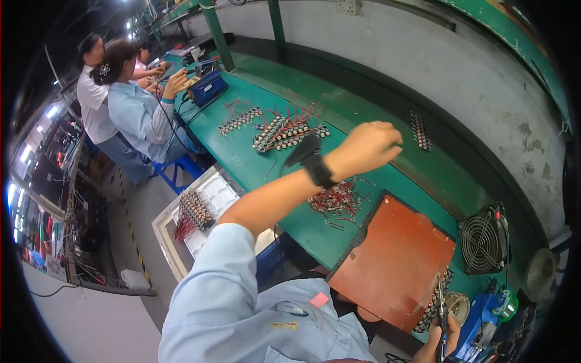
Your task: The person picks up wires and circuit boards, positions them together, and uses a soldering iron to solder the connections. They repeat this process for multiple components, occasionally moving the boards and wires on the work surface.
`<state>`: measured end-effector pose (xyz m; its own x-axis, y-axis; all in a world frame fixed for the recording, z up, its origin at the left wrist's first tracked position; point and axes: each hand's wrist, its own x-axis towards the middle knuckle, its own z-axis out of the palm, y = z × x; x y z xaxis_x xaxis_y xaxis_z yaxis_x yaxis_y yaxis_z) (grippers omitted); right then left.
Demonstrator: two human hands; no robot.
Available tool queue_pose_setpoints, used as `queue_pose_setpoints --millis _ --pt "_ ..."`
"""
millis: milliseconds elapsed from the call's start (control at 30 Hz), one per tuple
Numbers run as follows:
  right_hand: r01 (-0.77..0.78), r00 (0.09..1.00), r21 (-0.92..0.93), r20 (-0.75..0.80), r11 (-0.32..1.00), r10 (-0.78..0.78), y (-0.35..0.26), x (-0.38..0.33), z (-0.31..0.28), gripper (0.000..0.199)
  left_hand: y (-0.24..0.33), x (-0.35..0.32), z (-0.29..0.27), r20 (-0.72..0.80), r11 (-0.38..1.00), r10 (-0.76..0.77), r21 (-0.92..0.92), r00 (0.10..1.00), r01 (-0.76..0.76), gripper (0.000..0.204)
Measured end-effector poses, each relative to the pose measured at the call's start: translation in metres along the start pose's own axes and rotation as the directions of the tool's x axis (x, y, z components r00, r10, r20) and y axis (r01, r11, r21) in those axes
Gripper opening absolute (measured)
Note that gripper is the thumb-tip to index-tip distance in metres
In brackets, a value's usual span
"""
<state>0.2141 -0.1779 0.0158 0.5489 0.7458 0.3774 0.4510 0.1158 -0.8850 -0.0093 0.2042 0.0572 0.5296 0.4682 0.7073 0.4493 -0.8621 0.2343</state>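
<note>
My left arm stretches across the green bench, with a black band (318, 170) around the wrist. At its end my left hand (365, 145) hangs above the bench, fingers loosely bent and a little apart, nothing visible in them. Beneath the wrist lies a heap of red wires (339, 201). My right hand (445, 339) is closed around a soldering iron (443, 317) at the lower right. Its tip points at the edge of a reddish-brown board (393, 257), beside a strip of small round components (431, 308). Whether the tip touches anything is too small to tell.
Wired component strips (284, 134) lie farther left on the bench; another strip (420, 131) rests near the wall. A fan (484, 239) and a blue soldering stand (481, 327) occupy the right. A white tray (227, 184) holds more wired parts. Co-workers (142, 115) are at the far left.
</note>
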Motion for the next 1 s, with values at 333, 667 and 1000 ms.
queue_pose_setpoints --millis 333,667,1000 --pt "-0.029 0.998 -0.04 0.063 0.999 0.032 -0.015 0.009 0.009 0.029 -0.145 -0.16 -0.153 -0.296 0.648 -0.667 0.223 0.684 0.728 0.028" --pt "0.021 0.993 -0.064 0.12 0.998 -0.013 -0.023 0.011 0.025 0.03 -0.141 -0.213 -0.115 -0.228 0.503 -0.766 0.37 0.601 0.781 0.042" --pt "0.038 0.994 0.069 0.096 0.997 -0.044 0.0 0.002 0.018 0.031 -0.105 -0.177 -0.134 -0.108 0.489 -0.827 -0.62 0.551 0.613 0.017"
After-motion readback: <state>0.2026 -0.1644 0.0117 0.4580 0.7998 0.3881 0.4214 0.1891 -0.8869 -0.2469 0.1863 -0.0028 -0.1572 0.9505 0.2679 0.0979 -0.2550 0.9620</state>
